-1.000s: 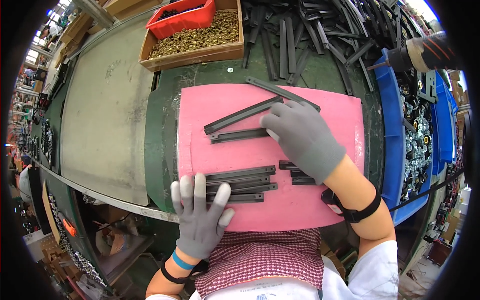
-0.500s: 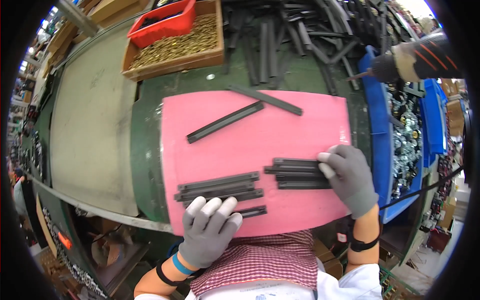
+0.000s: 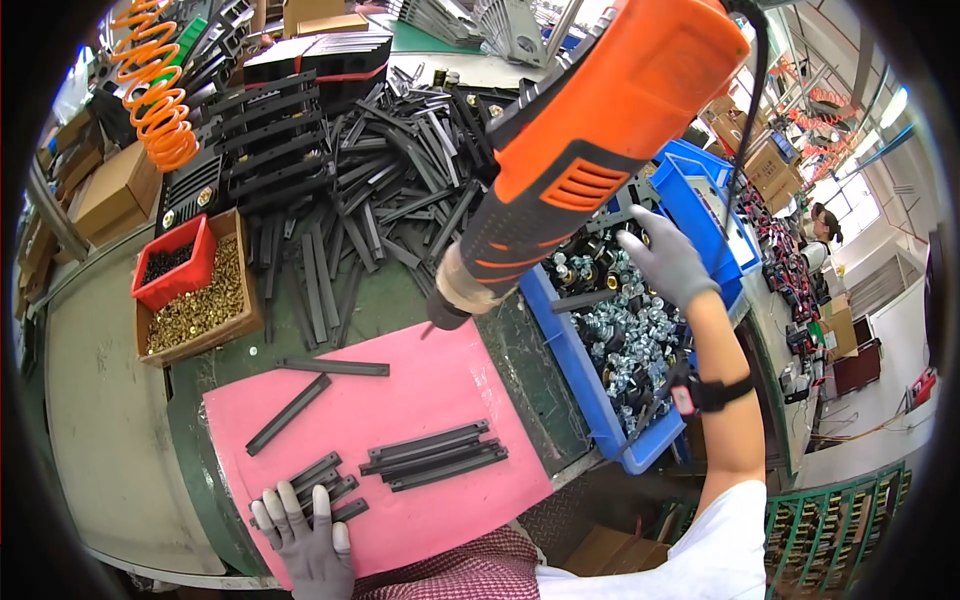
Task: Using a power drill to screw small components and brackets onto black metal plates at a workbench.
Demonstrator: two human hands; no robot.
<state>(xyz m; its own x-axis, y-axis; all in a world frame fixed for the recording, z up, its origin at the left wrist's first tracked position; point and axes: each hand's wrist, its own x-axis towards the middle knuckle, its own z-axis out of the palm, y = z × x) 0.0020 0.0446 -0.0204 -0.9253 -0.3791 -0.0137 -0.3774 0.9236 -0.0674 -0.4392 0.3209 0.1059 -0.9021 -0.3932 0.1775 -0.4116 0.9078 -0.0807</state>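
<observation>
My left hand (image 3: 308, 540), in a grey glove with pale fingertips, rests with spread fingers on a group of black slotted bars (image 3: 322, 470) at the pink mat's near left. It lies on them without gripping. My right hand (image 3: 668, 262), gloved alike, reaches over the far side of a blue bin (image 3: 560, 355) filled with shiny metal fittings (image 3: 630, 345). Its fingers are apart, and I see nothing held in them. A second row of black bars (image 3: 435, 457) lies side by side mid-mat. Two loose bars, one slanting (image 3: 287, 414) and one nearly level (image 3: 340, 368), lie farther back.
An orange and black power driver (image 3: 590, 130) hangs above the pink mat (image 3: 430, 385), bit downward. Behind are a heap of black bars (image 3: 400, 165) and a wooden box (image 3: 205, 345) of brass pieces holding a red tray (image 3: 180, 270). An orange coiled hose (image 3: 155, 95) hangs far left.
My view has swung to the right. My right hand has left the right-hand row of bars and moved over the blue bin. My left hand stays on the left group.
</observation>
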